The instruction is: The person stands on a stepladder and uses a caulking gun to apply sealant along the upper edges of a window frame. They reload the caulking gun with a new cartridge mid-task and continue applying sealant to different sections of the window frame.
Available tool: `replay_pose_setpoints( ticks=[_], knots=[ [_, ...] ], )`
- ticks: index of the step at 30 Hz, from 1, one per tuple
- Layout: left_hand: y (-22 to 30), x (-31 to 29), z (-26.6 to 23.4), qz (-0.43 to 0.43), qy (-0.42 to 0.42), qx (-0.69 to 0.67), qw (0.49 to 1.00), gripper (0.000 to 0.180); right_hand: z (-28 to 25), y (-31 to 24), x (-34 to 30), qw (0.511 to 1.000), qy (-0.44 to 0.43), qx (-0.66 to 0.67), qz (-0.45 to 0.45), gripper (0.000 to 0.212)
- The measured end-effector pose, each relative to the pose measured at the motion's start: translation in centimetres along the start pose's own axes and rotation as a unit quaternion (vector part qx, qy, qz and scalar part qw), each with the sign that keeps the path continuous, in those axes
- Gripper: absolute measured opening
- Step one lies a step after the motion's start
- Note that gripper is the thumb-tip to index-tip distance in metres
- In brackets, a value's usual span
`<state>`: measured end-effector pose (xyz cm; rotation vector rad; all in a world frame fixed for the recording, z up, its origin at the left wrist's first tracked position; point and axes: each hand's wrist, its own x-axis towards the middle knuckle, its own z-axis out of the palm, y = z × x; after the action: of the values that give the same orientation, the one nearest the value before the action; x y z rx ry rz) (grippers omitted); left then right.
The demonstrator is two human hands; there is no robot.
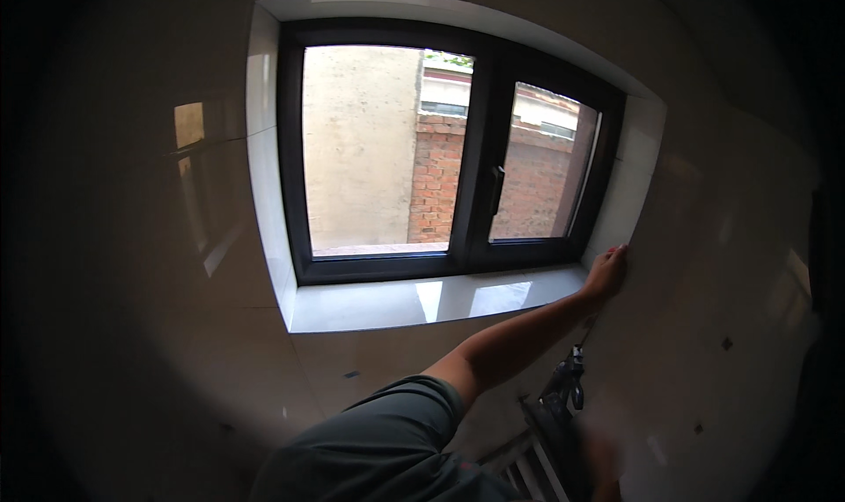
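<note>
My left hand reaches up to the lower right corner of the white-tiled window recess, against the wall edge. Its fingers are curled in and closed; whatever they may pinch is too small to make out. Lower down, a dark tool with a metal front and a thin rod-like tip points up toward that corner. Its exact kind is unclear in the shade. Beside the tool's lower part is my right hand, smeared by motion, so its fingers and grip do not show.
A dark-framed window with two panes and a black handle sits in the recess. Glossy tiled wall surrounds it, with small dark marks at right. Pale slats or rungs show at the bottom, below the tool.
</note>
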<state>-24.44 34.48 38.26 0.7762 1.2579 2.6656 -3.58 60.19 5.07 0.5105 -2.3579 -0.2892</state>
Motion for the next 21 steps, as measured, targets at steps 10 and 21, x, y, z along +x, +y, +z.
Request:
replay_pose_setpoints(
  ticks=[10,21],
  knots=[
    [5.8,-7.7,-11.2,-0.086,-0.11,0.09,0.986,0.048,-3.1,-4.1,0.7,0.991,-0.122,0.026,0.055,0.028],
    [6.1,-21.4,-20.7,-0.22,-0.051,0.261,0.939,0.062,-17.7,-6.9,9.8,0.824,-0.359,0.25,0.359,0.074]
  ],
)
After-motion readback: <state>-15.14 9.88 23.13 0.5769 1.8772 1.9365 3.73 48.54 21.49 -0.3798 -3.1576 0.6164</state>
